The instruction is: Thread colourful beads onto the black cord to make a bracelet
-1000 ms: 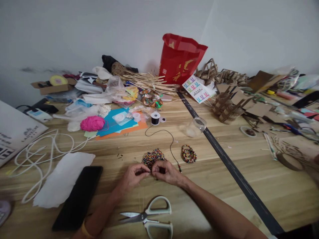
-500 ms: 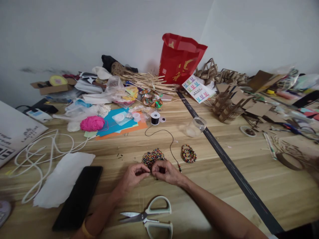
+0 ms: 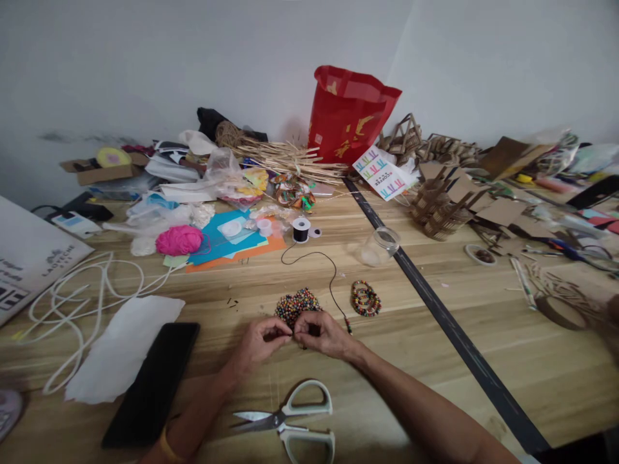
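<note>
My left hand (image 3: 265, 338) and my right hand (image 3: 323, 334) meet fingertip to fingertip over the table, each closed in a pinch. What sits between the fingertips is too small and dark to make out. Just behind them lies a heap of small multicoloured beads (image 3: 296, 303), partly covered by my fingers. A black cord (image 3: 333, 270) curves from a spool (image 3: 300, 231) down to a few beads strung at its end, right of my right hand. Further right lies a stack of beaded bracelets (image 3: 365, 298). Scissors (image 3: 283, 419) with white handles rest, blades apart, below my hands.
A black phone (image 3: 152, 386) and a white paper sheet (image 3: 123, 348) lie at left beside a white cable (image 3: 101, 303). A clear jar (image 3: 381, 247) is on its side near the dark strip (image 3: 454, 322). Pink yarn (image 3: 179, 240), a red bag (image 3: 351, 116) and small woven baskets (image 3: 442, 206) stand further back.
</note>
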{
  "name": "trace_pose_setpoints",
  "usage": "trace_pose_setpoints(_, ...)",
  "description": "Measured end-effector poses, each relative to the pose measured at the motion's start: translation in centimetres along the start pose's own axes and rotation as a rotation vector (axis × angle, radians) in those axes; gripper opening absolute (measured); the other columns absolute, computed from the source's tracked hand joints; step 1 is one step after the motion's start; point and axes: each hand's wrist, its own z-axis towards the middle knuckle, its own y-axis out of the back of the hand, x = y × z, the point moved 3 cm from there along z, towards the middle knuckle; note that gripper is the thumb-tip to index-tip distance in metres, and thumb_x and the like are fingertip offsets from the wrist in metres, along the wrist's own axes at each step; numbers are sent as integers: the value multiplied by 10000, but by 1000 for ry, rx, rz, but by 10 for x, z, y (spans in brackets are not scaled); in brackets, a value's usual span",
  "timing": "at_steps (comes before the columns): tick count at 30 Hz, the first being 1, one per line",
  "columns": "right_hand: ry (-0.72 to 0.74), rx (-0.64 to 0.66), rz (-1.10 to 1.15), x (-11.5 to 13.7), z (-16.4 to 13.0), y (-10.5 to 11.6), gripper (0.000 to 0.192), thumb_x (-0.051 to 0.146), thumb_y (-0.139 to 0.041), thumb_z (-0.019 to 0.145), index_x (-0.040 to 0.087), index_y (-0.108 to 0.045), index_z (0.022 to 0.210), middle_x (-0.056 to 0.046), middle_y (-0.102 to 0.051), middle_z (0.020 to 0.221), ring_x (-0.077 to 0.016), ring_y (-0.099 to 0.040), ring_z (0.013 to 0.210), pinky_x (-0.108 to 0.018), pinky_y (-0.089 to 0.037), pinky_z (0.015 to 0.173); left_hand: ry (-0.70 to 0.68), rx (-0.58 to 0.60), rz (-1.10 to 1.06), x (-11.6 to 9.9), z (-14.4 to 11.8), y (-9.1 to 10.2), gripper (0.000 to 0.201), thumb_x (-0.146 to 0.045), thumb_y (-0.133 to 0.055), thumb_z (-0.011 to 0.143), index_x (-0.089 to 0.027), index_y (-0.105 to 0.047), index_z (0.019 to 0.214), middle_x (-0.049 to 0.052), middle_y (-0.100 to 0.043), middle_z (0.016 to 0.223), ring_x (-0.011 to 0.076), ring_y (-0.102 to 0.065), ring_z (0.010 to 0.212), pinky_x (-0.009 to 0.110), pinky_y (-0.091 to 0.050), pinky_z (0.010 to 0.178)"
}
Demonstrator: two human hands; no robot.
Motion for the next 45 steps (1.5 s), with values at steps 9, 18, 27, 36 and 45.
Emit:
trace_pose_setpoints(9,-13,-2,5,-1,0,1,145,262,-616,788,139,-569,729,23,-499,625,-89,-427,557,-190,-334,509,43,10,-65,5,0,2,106,-258,-699,668,-156,-678,689,39,-708,723,175,-644,699,274,-520,686)
trace_pose_setpoints(18,-13,-7,8,-4,0,0,75,194,-587,778,137,-570,732,23,-499,635,-85,-427,563,-186,-335,518,49,14,-72,7,1,1,64,-187,-672,658,-150,-684,710,38,-705,723,170,-645,698,263,-514,687)
trace_pose_setpoints(27,-1,-14,-21,-4,0,0,62,185,-585,769,134,-581,735,25,-501,633,-81,-424,561,-180,-328,513,30,13,-82,8,1,0,46,-176,-669,648,-148,-680,682,31,-688,691,164,-629,667,257,-497,654)
trace_pose_setpoints(36,8,-14,-43,-4,0,0,49,171,-583,765,134,-588,733,26,-510,626,-80,-435,553,-175,-329,505,9,10,-46,6,2,0,28,-167,-672,648,-148,-676,668,32,-679,677,165,-620,654,252,-488,633)
trace_pose_setpoints(45,26,-9,-12,-2,0,0,80,197,-588,778,128,-595,738,17,-515,639,-85,-436,560,-185,-336,515,-13,22,-28,3,1,-1,49,-177,-659,670,-149,-692,692,46,-699,698,178,-642,679,261,-503,651)
